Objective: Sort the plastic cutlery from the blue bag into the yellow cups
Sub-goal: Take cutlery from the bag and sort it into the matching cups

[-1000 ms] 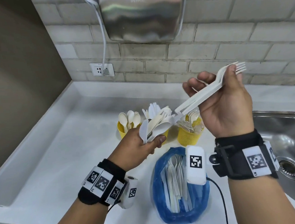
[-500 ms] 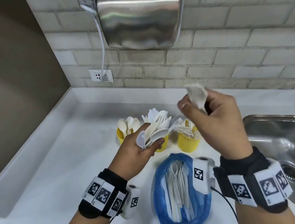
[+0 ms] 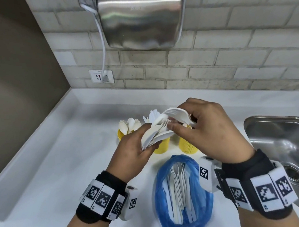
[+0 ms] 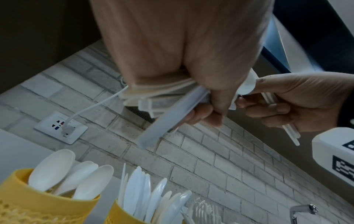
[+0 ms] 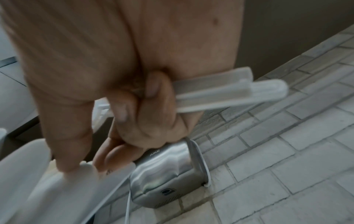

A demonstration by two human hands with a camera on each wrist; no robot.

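Note:
Over the three yellow cups, my left hand [image 3: 144, 146] grips a fanned bundle of white spoons and knives [image 3: 155, 134] by the handles [image 4: 168, 106]. My right hand [image 3: 180, 127] curls its fingers round a few white forks [image 3: 177, 113], whose handles [image 5: 220, 94] stick out past the palm. Its thumb and forefinger touch the bundle in my left hand. The left cup [image 3: 121, 135] holds spoons, the middle cup [image 3: 161, 147] knives, and the right cup [image 3: 187, 145] is mostly hidden behind my right hand. The blue bag [image 3: 200, 199] lies open in front of the cups with several pieces of cutlery inside.
A steel sink [image 3: 281, 138] is sunk into the white counter [image 3: 59, 165] at the right. A hand dryer [image 3: 141, 19] hangs on the brick wall, its cable running to a socket [image 3: 101, 76]. A raised ledge edges the counter on the left.
My right hand has come down and to the left from its raised position, bringing the forks against the bundle in my left hand. My left hand has stayed over the cups.

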